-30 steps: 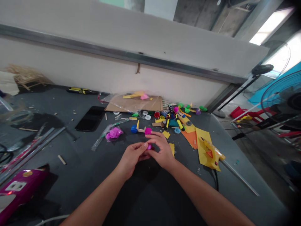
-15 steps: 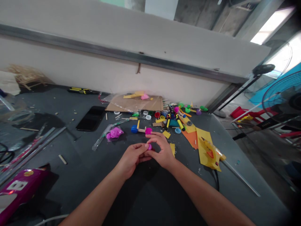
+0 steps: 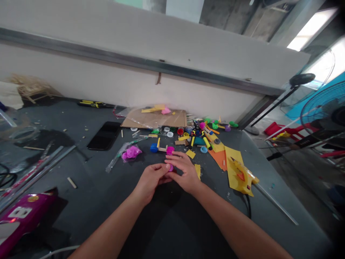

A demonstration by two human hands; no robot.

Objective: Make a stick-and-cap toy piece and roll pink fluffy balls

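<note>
Between the fingers of both hands is a small lump of purple modelling clay [image 3: 170,167], partly covered by fingertips. My left hand [image 3: 151,181] pinches it from the left, thumb on top. My right hand [image 3: 185,172] closes on it from the right, its fingers curved over it. Just beyond the fingertips sits a small assembly with a blue cap [image 3: 153,147], a pale stick and a bright pink piece [image 3: 170,150]. Left of it lies a plastic bag of purple clay [image 3: 131,153].
A black phone [image 3: 104,136] lies at left, near a magenta device [image 3: 25,219]. Cardboard [image 3: 156,118], bottle caps, and yellow-handled pliers [image 3: 207,141] crowd the back. A yellow glue gun [image 3: 244,178] rests on yellow sheets at right. A fan [image 3: 329,108] stands beyond the table.
The right fingers have come down over the purple clay and shifted slightly left, covering more of it. Both hands stay in nearly the same place.
</note>
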